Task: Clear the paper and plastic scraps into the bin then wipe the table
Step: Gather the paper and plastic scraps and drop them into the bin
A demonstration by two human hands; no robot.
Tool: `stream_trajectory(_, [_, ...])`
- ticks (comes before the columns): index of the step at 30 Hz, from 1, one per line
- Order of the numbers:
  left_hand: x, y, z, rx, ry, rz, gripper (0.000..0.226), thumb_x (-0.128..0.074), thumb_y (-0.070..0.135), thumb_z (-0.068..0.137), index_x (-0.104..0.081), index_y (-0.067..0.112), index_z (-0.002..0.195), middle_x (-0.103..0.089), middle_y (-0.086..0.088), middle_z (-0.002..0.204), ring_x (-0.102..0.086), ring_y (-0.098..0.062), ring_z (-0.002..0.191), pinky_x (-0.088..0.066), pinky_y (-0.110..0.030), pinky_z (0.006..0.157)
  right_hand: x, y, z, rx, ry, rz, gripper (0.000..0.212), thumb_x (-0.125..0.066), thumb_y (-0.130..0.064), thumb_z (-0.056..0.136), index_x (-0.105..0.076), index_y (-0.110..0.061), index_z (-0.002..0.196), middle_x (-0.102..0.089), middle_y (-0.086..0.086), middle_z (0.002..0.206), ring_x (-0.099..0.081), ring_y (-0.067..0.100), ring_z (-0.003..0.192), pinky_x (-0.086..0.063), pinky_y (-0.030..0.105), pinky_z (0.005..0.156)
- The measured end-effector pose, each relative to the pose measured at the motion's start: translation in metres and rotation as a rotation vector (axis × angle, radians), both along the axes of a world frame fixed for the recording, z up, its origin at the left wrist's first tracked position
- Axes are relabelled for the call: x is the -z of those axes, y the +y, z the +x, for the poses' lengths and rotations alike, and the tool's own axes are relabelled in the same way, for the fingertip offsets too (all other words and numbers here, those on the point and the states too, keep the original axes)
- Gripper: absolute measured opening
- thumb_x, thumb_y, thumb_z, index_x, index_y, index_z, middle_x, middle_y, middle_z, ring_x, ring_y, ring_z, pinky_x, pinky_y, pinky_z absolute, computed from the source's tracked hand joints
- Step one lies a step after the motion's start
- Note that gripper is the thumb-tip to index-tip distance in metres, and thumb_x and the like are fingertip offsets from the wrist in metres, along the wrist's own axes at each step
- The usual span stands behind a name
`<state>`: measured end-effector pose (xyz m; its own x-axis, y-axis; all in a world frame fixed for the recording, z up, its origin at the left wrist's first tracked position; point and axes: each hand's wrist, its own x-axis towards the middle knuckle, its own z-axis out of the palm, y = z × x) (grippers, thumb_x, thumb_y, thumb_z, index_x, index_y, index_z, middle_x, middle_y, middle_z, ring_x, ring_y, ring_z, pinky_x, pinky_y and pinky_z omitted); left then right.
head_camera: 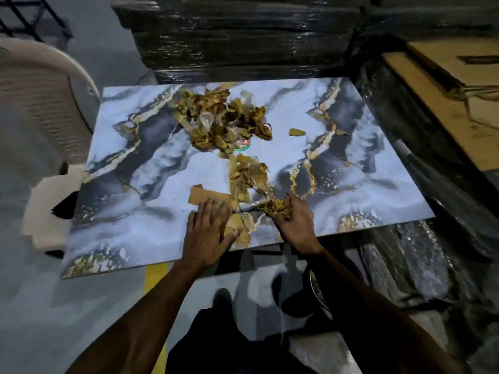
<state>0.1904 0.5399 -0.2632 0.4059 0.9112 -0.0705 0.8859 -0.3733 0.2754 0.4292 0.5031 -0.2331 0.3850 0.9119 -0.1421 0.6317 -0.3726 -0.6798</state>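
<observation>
Scraps heaped at the table's far middle, more trailing toward the near edge. Right hand curls round a crumpled wad. Left hand presses flat, fingers straight, on brown paper. Bin rim peeks below the table; contents hidden.

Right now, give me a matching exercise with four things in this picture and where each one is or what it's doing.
Things:
1. left hand
2. right hand
3. big scrap pile
4. plastic chair

Places or states:
A. far middle of the table
B. beside the table's left edge
C. fingers curled round crumpled scraps
D. flat, pressing brown paper pieces

Pairs: 1-D, 2-C, 3-A, 4-B
</observation>
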Motion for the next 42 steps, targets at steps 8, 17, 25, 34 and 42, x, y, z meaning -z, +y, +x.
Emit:
stream_trajectory(8, [-0.005,0.068,-0.003,0.019,-0.072,0.027,0.068,-0.037,0.056,0.089,-0.026,0.026,0.150,-0.040,-0.009,0.152,-0.037,-0.030,0.141,-0.037,-0.050,0.104,0.001,0.082,-0.029,-0.089,-0.070,-0.065,0.071,-0.052,-0.043,0.079,-0.041,-0.017,0.144,-0.047,0.013,0.139,-0.045,0.035,0.125,-0.042,0.042,0.101])
stream_trajectory(17, [-0.015,0.059,-0.010,0.327,-0.194,0.278,0.071,-0.048,0.069,0.087,-0.035,0.034,0.148,-0.020,-0.011,0.162,-0.016,-0.034,0.150,-0.016,-0.052,0.117,-0.009,0.130,-0.001,-0.267,-0.014,0.022,0.088,-0.060,-0.057,0.066,-0.042,-0.020,0.144,-0.035,0.016,0.150,-0.035,0.035,0.137,-0.032,0.044,0.112])
stream_trajectory(25, [-0.003,0.044,0.023,0.670,0.111,0.279,0.046,-0.037,0.055,0.100,-0.055,0.024,0.128,-0.046,-0.006,0.149,-0.033,-0.030,0.145,-0.023,-0.049,0.116,-0.003,0.155,-0.002,-0.569,-0.204,0.081,0.079,-0.060,-0.057,0.080,-0.033,-0.028,0.148,-0.017,0.016,0.159,-0.019,0.035,0.146,-0.026,0.052,0.112])
stream_trajectory(34, [-0.019,0.077,0.033,0.291,0.252,0.406,0.030,-0.056,0.035,0.090,-0.064,0.018,0.112,-0.060,-0.004,0.131,-0.048,-0.028,0.133,-0.029,-0.049,0.103,-0.003,0.174,0.014,-0.552,-0.126,0.159,0.074,-0.052,-0.069,0.081,-0.043,-0.029,0.142,-0.034,0.013,0.152,-0.031,0.029,0.140,-0.032,0.045,0.110])
stream_trajectory(42, [-0.046,0.099,0.033,0.090,0.049,0.521,0.023,-0.045,0.031,0.094,-0.064,0.019,0.099,-0.066,-0.005,0.118,-0.051,-0.023,0.120,-0.033,-0.041,0.087,-0.013,0.191,0.007,-0.609,-0.116,0.296,0.054,-0.053,-0.060,0.084,-0.060,-0.023,0.124,-0.050,0.006,0.134,-0.047,0.025,0.120,-0.043,0.041,0.098])
